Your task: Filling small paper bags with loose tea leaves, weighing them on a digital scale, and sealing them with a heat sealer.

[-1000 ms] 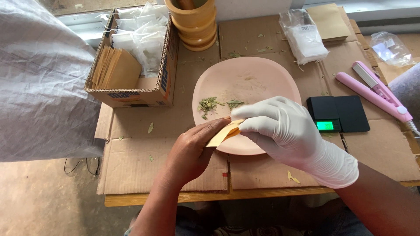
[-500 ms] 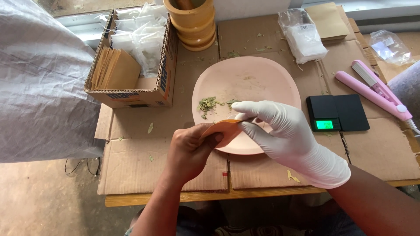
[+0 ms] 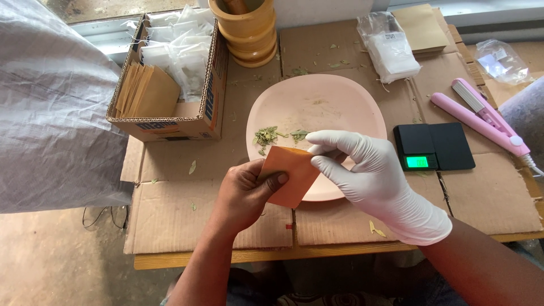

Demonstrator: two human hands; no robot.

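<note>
My bare left hand (image 3: 245,192) holds a small brown paper packet (image 3: 290,173) by its lower left corner, thumb on top. In a white glove, my right hand (image 3: 377,181) pinches the packet's upper right edge with thumb and forefinger. Both hands hover over the near rim of a pink plate (image 3: 334,105). A small heap of dried green leaves (image 3: 267,136) lies on the plate just beyond the packet.
A cardboard box (image 3: 170,122) of brown packets and white sachets stands at the left. Behind the plate is a wooden mortar (image 3: 246,28). Right of the plate are a black pocket scale (image 3: 433,147), a pink sealer tool (image 3: 481,116) and plastic bags (image 3: 391,48). A grey sack (image 3: 51,107) hangs at far left.
The packet has turned from edge-on to flat, facing the camera. My right hand's fingers shifted up to its top edge; my left hand regripped its lower corner.
</note>
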